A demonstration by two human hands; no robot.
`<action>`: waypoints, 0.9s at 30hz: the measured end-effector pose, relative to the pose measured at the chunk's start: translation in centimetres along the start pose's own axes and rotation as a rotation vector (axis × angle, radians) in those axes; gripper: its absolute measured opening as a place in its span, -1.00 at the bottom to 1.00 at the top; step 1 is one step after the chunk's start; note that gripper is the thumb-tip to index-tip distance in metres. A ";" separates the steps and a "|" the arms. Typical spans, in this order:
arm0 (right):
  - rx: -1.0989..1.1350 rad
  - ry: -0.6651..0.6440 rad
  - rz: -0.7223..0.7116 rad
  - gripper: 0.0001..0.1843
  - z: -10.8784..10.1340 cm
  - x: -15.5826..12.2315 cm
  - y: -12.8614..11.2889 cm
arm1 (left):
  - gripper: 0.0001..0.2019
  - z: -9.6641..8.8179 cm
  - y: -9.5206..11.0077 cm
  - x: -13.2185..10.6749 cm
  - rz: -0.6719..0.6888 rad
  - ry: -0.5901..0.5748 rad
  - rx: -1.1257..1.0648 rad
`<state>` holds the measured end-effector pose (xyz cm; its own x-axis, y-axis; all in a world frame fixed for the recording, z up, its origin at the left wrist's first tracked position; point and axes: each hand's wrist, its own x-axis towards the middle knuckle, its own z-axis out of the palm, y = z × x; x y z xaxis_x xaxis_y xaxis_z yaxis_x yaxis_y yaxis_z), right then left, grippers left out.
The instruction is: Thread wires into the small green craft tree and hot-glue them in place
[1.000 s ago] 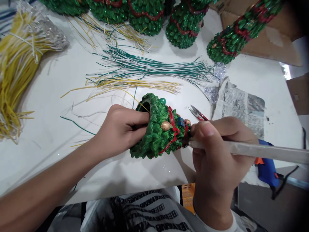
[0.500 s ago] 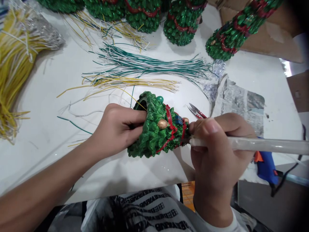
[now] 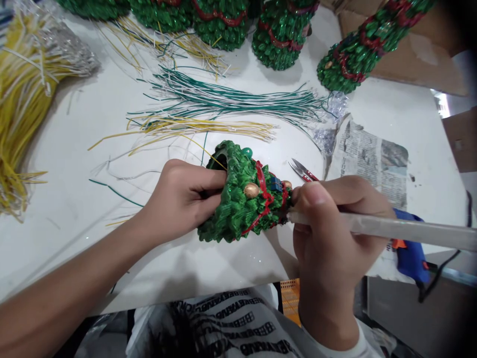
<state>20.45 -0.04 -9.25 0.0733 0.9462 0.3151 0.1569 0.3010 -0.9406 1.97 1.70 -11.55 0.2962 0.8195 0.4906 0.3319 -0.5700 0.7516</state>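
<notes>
A small green Christmas tree figurine [image 3: 242, 209] with red garlands, gold balls and a blue gift lies on its side above the table. My left hand [image 3: 190, 194] grips its hollow base, with some fingers inside the opening and out of sight. A yellow wire [image 3: 201, 149] runs into that opening. In my right hand [image 3: 335, 233] is a long translucent white stick [image 3: 417, 232], pinched between thumb and fingers. Its near end touches or almost touches the tree's narrow end, which my right fingers partly cover.
Green and white wires [image 3: 231, 99] and yellow wires [image 3: 208, 128] lie beyond the tree. Red-handled snips [image 3: 303, 170], newspaper [image 3: 372, 159] and a blue glue gun [image 3: 410, 248] are at right. More tree figurines [image 3: 283, 35] stand behind; a yellow wire bundle [image 3: 30, 99] lies left.
The white stick has tilted, and its tip has shifted slightly left toward the tree's narrow end. My right hand has moved a little with it. My left hand and the tree hold almost still.
</notes>
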 end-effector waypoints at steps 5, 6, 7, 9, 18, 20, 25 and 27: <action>0.050 -0.002 0.038 -0.65 -0.1 0.0 0.2 | -0.65 -0.1 -0.1 -0.1 0.004 0.016 0.001; 0.026 0.013 0.061 -0.67 -0.1 0.0 0.1 | -0.64 -0.1 0.0 -0.2 0.003 0.018 -0.005; 0.001 0.021 0.073 -0.69 -0.2 0.0 -0.1 | -0.63 -0.1 0.0 -0.2 -0.001 0.018 -0.011; -0.015 0.001 0.071 -0.71 -0.3 0.1 -0.4 | -0.62 -0.1 0.0 -0.2 -0.007 0.018 -0.023; -0.030 -0.009 0.059 -0.71 -0.3 0.1 -0.5 | -0.54 0.2 0.1 0.2 0.009 0.021 -0.006; -0.007 -0.046 0.057 -0.68 -0.3 0.1 -0.6 | -0.53 0.1 0.1 0.3 0.013 0.021 0.007; -0.010 -0.016 0.052 -0.75 -0.2 0.2 -0.6 | -0.56 -0.1 0.3 0.3 0.014 -0.001 0.030; 0.029 -0.046 0.050 -0.74 -0.3 0.1 -0.5 | -0.57 -0.1 0.4 0.3 0.006 -0.003 0.034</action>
<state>20.67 -0.10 -8.73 0.0353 0.9643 0.2626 0.1256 0.2564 -0.9584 2.09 1.72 -11.05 0.3010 0.8158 0.4939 0.3606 -0.5768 0.7330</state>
